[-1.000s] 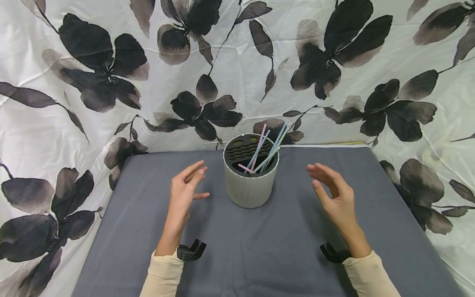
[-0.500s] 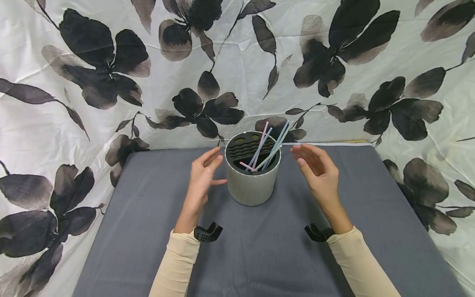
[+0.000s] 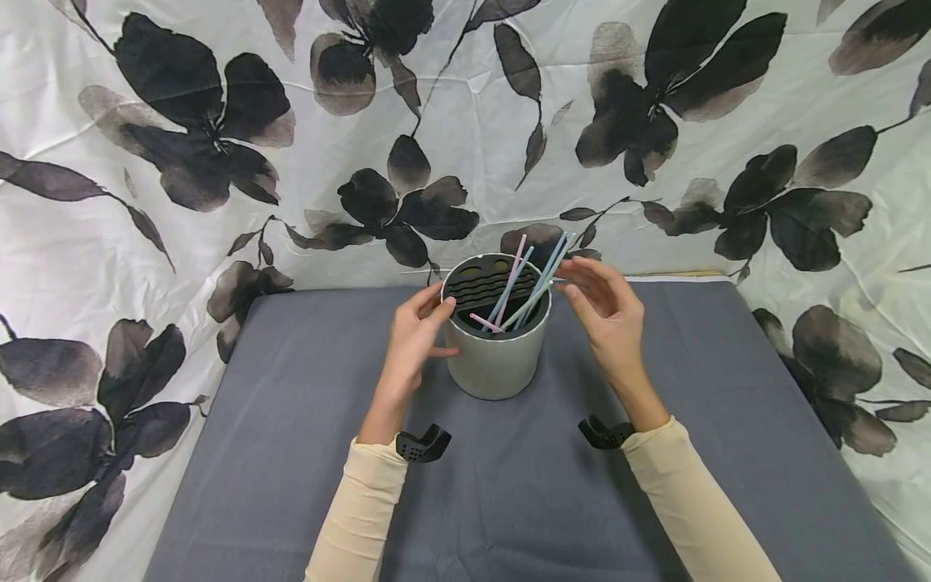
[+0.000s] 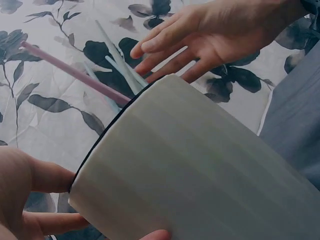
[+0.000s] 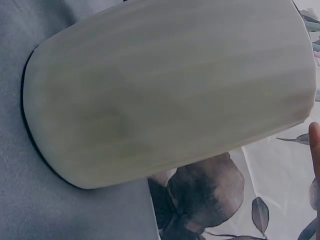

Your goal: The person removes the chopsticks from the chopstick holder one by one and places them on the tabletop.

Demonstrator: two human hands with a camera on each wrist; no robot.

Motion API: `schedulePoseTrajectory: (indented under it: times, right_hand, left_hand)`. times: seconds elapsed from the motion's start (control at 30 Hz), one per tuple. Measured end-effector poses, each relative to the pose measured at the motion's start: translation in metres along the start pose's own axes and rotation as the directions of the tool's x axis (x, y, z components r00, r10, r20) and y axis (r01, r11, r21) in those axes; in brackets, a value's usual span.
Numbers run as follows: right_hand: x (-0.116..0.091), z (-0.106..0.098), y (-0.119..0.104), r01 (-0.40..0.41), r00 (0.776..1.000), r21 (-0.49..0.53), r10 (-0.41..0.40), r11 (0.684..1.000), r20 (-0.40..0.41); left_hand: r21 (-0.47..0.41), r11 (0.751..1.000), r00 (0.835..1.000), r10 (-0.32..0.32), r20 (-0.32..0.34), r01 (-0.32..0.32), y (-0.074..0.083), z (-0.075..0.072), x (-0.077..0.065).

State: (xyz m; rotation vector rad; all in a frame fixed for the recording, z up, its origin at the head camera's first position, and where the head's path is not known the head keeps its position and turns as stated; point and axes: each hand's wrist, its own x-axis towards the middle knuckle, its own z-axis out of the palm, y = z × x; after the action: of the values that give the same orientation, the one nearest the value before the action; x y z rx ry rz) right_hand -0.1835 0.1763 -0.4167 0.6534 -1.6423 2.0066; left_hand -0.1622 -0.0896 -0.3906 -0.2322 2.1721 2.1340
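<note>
Holder point(image 3: 494, 368), pale and cylindrical, stands upright on the grey-covered desk point(image 3: 291, 453), toward its far edge and between the two hands. Its dark insert point(image 3: 473, 293) has wavy ridges at the back and a roomy compartment at the front. Slim coloured sticks point(image 3: 528, 304), pink, blue and pale green, lean in that front compartment; they overlap, so no count is certified.

Left hand point(image 3: 413, 335): fingers spread and lightly bent, touching the holder's left side at rim and wall, without closing round it. Right hand point(image 3: 612, 319): wide, gently curved, holding nothing; the right wrist view shows one fingertip beside the rim with a narrow gap. Whether its other fingers touch the sticks cannot be told.

Progress, as judged: an early stage. Contact is made on the left only. Contact on the right is not confirmed, a two-sided hold is not yet made, and the base rests on the desk, unlifted.
</note>
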Motion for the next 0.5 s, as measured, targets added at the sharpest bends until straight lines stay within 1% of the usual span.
schedulePoseTrajectory:
  times: [0.13, 0.23, 0.4, 0.5]
  right_hand:
    - [0.0041, 0.0031, 0.0013, -0.025, 0.999, 0.003, 0.025, 1.0, -0.023]
    - [0.0065, 0.0046, 0.0021, -0.045, 0.998, -0.006, 0.044, 0.999, -0.039]
    - [0.0095, 0.0074, 0.0045, -0.07, 0.997, -0.034, 0.069, 0.997, -0.044]
    - [0.0111, 0.0096, 0.0059, -0.07, 0.997, -0.052, 0.068, 0.996, -0.045]
  left_hand:
    - [-0.004, 1.0, 1.0, 0.008, -0.011, -0.008, -0.0003, 0.002, 0.0]
    - [-0.006, 1.0, 1.0, 0.012, -0.007, -0.012, -0.0009, 0.0026, -0.0002]
    - [-0.012, 1.0, 1.0, 0.02, -0.001, -0.02, -0.0039, 0.0033, -0.0003]
    - [-0.011, 1.0, 1.0, 0.019, -0.007, -0.019, -0.0056, 0.0044, -0.0009]
